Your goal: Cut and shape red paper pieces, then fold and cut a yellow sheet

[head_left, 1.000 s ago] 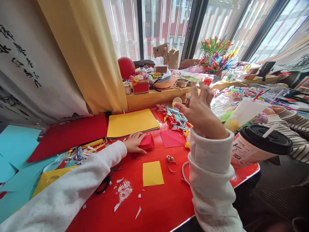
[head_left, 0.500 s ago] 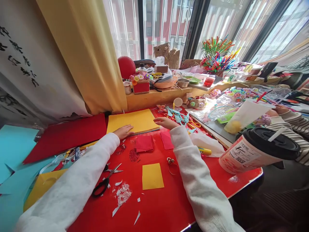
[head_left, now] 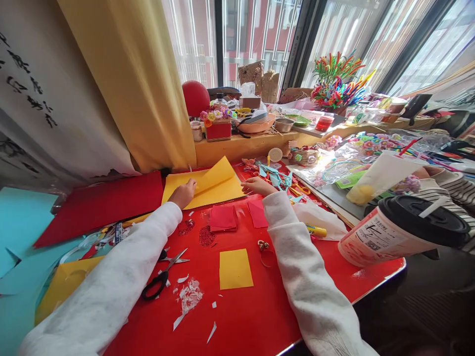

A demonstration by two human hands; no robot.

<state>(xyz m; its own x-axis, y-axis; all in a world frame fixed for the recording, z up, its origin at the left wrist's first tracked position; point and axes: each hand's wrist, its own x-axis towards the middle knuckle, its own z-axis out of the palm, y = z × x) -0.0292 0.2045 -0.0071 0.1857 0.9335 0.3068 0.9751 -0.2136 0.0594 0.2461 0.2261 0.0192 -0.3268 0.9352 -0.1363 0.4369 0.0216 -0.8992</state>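
A stack of yellow paper sheets (head_left: 215, 187) lies at the far side of the red table (head_left: 245, 316). My left hand (head_left: 183, 194) presses on the stack's left part, fingers curled at the lifted top sheet. My right hand (head_left: 257, 186) pinches that sheet's right edge, and its far corner stands raised. Just in front of my hands lie a folded red paper piece (head_left: 222, 218) and a red square (head_left: 257, 213). A small yellow square (head_left: 235, 268) lies nearer to me.
Black-handled scissors (head_left: 163, 277) and white paper scraps lie left of the yellow square. A lidded takeaway cup (head_left: 397, 237) stands at the table's right corner. A glue stick (head_left: 315, 230) and a co-worker's striped sleeve (head_left: 445, 185) are at right. Large red and blue sheets (head_left: 100, 205) lie at left.
My right hand came down from the air to the yellow stack's right edge. My left hand left the folded red piece for the stack. The top yellow sheet now lifts at its far corner.
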